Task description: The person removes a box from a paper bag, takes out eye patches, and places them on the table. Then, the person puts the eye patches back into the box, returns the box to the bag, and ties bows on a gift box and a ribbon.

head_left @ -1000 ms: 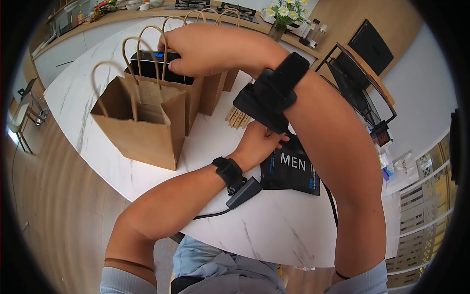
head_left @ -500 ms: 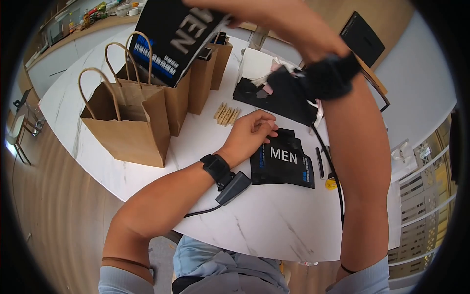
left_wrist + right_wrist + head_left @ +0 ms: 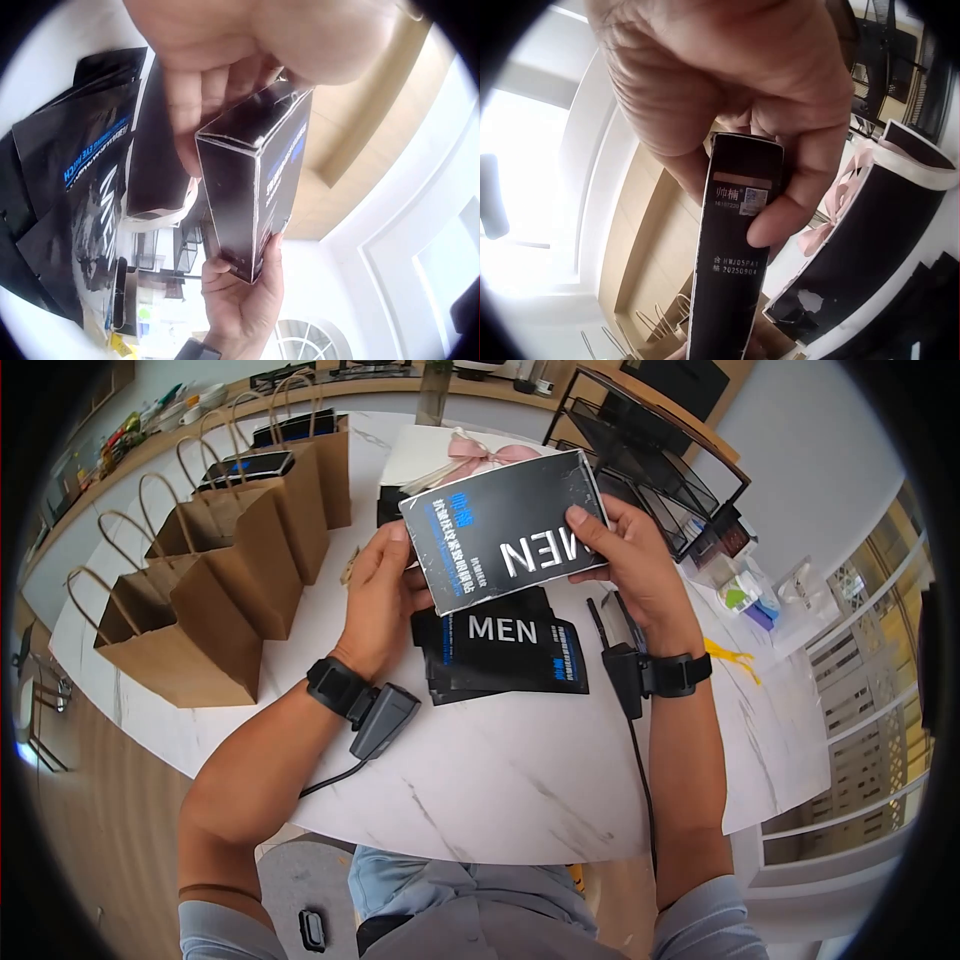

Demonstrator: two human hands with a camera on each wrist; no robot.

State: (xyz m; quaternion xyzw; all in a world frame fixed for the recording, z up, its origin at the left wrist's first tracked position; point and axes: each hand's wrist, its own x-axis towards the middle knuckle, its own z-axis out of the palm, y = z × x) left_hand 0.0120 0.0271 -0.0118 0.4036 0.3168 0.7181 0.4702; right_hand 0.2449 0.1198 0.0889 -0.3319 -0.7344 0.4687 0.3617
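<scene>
A flat black box with "MEN" and blue and white lettering is held above the table, tilted. My right hand grips its right end, thumb on the printed face and fingers underneath. At the opposite end my left hand holds it, thumb at the edge and fingers behind. In the left wrist view the box spans both hands. A small label and a printed date show on the box's narrow side in the right wrist view. Several black "MEN" sachets lie in a stack below.
Several brown paper bags stand in a row at left; black boxes stick out of two. Behind the held box sits a white-and-black box with a pink ribbon. A dark shelf rack stands at back right.
My right hand has brought the black box down from beside the bags to over the sachets. My left hand has left the sachets and met the box. The view has shifted.
</scene>
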